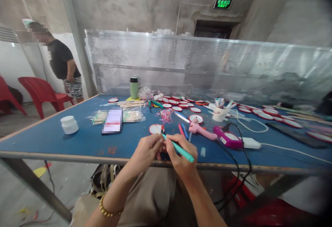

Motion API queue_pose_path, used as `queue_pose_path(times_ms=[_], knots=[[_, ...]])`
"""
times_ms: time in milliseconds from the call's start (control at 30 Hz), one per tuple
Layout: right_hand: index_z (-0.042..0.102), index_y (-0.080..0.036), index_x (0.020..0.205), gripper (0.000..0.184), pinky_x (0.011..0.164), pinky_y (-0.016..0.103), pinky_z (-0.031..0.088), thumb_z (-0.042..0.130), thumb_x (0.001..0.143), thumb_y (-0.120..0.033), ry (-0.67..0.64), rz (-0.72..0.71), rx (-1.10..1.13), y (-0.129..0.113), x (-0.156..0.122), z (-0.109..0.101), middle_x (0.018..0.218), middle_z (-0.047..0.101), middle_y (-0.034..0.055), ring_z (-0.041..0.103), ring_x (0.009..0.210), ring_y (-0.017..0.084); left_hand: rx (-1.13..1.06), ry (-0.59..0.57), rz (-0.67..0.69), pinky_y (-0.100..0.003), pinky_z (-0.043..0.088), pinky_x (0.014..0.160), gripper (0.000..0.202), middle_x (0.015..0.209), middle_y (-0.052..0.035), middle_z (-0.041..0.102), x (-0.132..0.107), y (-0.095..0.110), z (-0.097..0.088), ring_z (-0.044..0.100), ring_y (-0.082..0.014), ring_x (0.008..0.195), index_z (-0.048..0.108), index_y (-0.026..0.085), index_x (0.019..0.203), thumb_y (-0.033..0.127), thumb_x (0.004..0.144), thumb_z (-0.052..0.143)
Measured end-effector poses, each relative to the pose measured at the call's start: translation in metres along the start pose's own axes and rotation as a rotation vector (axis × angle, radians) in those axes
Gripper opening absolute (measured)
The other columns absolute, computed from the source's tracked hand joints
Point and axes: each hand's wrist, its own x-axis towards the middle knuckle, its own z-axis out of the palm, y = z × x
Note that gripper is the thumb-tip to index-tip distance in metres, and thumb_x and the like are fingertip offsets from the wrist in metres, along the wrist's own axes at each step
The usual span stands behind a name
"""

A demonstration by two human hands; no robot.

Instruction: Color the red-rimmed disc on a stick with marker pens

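Observation:
My right hand (pixel 183 158) is closed around a turquoise marker pen (pixel 183 150), its tip pointing towards my left fingers. My left hand (pixel 146 151) is pinched right at that tip, at the table's front edge. A small piece with a reddish-brown end (pixel 162 128) shows above the left fingertips; its kind and most of its length are hidden. Just behind the hands lies a white disc with a red rim (pixel 155 129). To the right are a red and a blue marker (pixel 184 130), a pink glue gun (pixel 201 130) and a clear pen cap (pixel 203 151).
Many red-rimmed discs (pixel 173 102) lie along the back, near colourful rubber bands (pixel 166 115). A pen cup (pixel 219 113) and purple device (pixel 227 138) with cables stand right. Left are a phone (pixel 112 120), bagged sticks (pixel 133 115), white jar (pixel 69 125) and green bottle (pixel 134 88).

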Motion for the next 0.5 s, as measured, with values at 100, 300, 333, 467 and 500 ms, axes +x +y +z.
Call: queue_pose_path(times_ms=[100,300,333,467,500], knots=[[0.067,-0.023,0.097,0.014,0.070,0.028,0.055,0.055,0.093,-0.017,-0.023,-0.059,-0.002,-0.001,0.002,-0.004,0.083,0.071,0.0020,0.068,0.073,0.016,0.013,0.007,-0.009,-0.020,0.037,0.053,0.036,0.053,0.0021,0.056,0.000,-0.001,0.001,0.051,-0.0107,0.050,0.055,0.018,0.073,0.042,0.097,0.043],[0.068,-0.022,0.109,0.021,0.084,0.035,0.049,0.053,0.094,-0.015,-0.170,-0.211,-0.459,0.018,0.023,-0.073,0.098,0.073,0.0071,0.066,0.092,0.021,-0.027,-0.010,-0.074,-0.021,0.038,0.050,0.030,0.073,-0.0034,0.072,-0.001,0.001,0.003,0.055,-0.0105,0.048,0.061,0.016,0.088,0.039,0.095,0.043],[0.068,-0.023,0.110,0.025,0.086,0.037,0.047,0.053,0.093,-0.013,-0.224,-0.200,-0.570,0.025,0.026,-0.089,0.103,0.073,0.0078,0.065,0.097,0.023,-0.021,-0.007,-0.074,-0.021,0.039,0.050,0.030,0.074,-0.0037,0.072,-0.001,0.001,0.003,0.056,-0.0105,0.048,0.061,0.016,0.087,0.039,0.095,0.043],[0.070,-0.023,0.110,0.040,0.080,0.037,0.045,0.052,0.081,-0.001,-0.490,-0.166,-0.834,0.055,0.030,-0.130,0.103,0.075,0.0080,0.062,0.089,0.023,0.005,0.006,-0.057,-0.022,0.041,0.052,0.030,0.074,-0.0034,0.073,-0.002,0.003,0.003,0.057,-0.0109,0.048,0.062,0.017,0.085,0.037,0.094,0.043],[0.071,-0.022,0.107,0.040,0.079,0.036,0.045,0.051,0.080,0.000,-0.505,-0.170,-0.868,0.062,0.029,-0.133,0.103,0.075,0.0079,0.062,0.086,0.023,0.008,0.009,-0.052,-0.022,0.042,0.053,0.029,0.074,-0.0034,0.073,-0.002,0.003,0.002,0.057,-0.0111,0.048,0.062,0.017,0.085,0.037,0.094,0.043]])
